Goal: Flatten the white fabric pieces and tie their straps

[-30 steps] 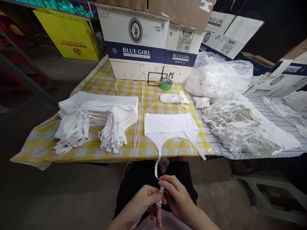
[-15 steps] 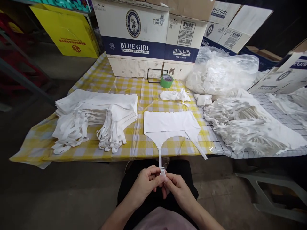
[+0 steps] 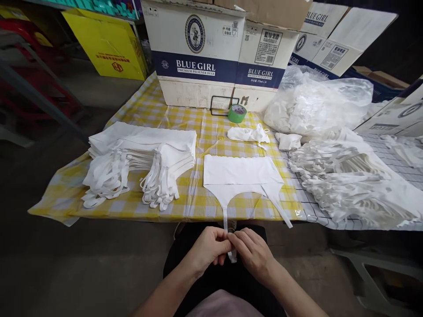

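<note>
A white camisole top (image 3: 243, 169) lies flat on the table, its straps pointing toward me. One strap hangs over the front edge, and my left hand (image 3: 213, 246) pinches it above my lap. My right hand (image 3: 253, 251) meets the left at the same strap, its fingers closed on it too. The strap's looped end (image 3: 232, 257) dangles below the fingertips. Whatever sits between the fingertips is covered. The other strap (image 3: 280, 210) rests loose at the table's edge.
A stack of white tops (image 3: 142, 145) lies on the left and another pile (image 3: 350, 176) on the right. Behind stand a beer carton (image 3: 198, 90), green tape (image 3: 237, 113), a black wire frame (image 3: 214, 105), a small white cloth bundle (image 3: 246, 134) and a clear plastic bag (image 3: 317, 101).
My right hand has rolled over the strap, its fingers now on top. The white strap slider seen between my fingertips is now covered, and the strap end hangs lower. The view has shifted slightly.
</note>
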Demonstrator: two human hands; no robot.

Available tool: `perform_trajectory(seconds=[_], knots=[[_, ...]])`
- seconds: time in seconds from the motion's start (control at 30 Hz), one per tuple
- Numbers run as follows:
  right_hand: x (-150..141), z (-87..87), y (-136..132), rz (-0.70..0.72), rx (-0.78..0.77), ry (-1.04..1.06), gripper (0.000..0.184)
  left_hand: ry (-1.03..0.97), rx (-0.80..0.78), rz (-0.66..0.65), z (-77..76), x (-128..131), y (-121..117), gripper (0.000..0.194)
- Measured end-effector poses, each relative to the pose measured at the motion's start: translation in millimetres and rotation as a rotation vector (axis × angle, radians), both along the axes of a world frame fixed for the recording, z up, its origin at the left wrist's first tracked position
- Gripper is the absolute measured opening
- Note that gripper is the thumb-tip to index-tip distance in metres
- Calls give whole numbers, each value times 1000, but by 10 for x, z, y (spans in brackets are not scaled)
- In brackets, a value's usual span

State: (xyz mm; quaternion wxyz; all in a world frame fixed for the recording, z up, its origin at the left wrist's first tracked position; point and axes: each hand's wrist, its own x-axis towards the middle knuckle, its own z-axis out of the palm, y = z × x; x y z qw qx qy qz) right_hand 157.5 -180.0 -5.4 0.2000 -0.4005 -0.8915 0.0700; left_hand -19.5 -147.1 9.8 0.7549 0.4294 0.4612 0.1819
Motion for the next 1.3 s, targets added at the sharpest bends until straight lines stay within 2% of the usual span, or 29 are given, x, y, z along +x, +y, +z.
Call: perform_trajectory(seconds=[0.17, 0.27, 0.4, 0.47, 0.57, 0.63, 0.77, 0.87, 1.07, 1.2, 1.3], knots=[[10, 19, 180, 19, 16, 37, 23, -74, -3, -44, 70, -51, 129, 26], [-30, 49, 284, -46, -46, 215, 20, -80, 79, -75, 136, -83, 238, 26], [-96, 156, 388, -219, -215, 522, 20, -38, 280, 38, 201, -80, 375, 23], [-125, 198, 422, -310, -293, 633, 16, -54, 330, 44, 205, -67, 420, 28], [-177, 196, 449, -395, -427, 821, 15, -165, 294, 16, 158, -42, 462, 32], [-218, 158, 449, -406, -545, 935, 19, -221, 261, 44, 105, -21, 485, 33], [-287, 91, 438, -416, -728, 1056, 25, -186, 259, 140, 58, 18, 511, 34], [-296, 112, 464, -416, -715, 1042, 27, -109, 346, 200, 106, 48, 505, 28], [-282, 249, 587, -541, -590, 846, 23, 195, 714, 277, 148, 116, 515, 21], [-238, 323, 692, -592, -497, 715, 21, 332, 901, 161, 97, 92, 674, 19], [-163, 376, 836, -657, -425, 619, 21, 435, 1127, 47, 74, 39, 955, 20]])
